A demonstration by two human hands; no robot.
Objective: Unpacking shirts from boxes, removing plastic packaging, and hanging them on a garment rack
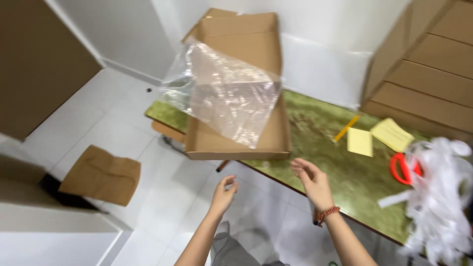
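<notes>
- Our left hand (224, 191) hangs over the floor just off the near edge of the green table (345, 172), fingers loosely curled and holding nothing.
- Our right hand (311, 181) is raised at that same near edge, fingers spread and bare; a braided band sits at its wrist.
- The clear plastic sheet (224, 96) is well apart from both hands, draped over the open cardboard box (236, 138) and billowed up, which suggests it is loose, not pinned.
- The box lies at the table's left end, with its near wall overhanging the edge a little, so it looks easy to reach from where we stand.
- Toward the table's right edge lie yellow paper notes (377, 138), a yellow pencil (346, 128), red scissors (404, 167) and a heap of white shredded strips (438, 187).
- The floor is white tile, with a brown cardboard piece (101, 175) on it; stacked cardboard (423, 69) stands at the far right corner against the white wall.
</notes>
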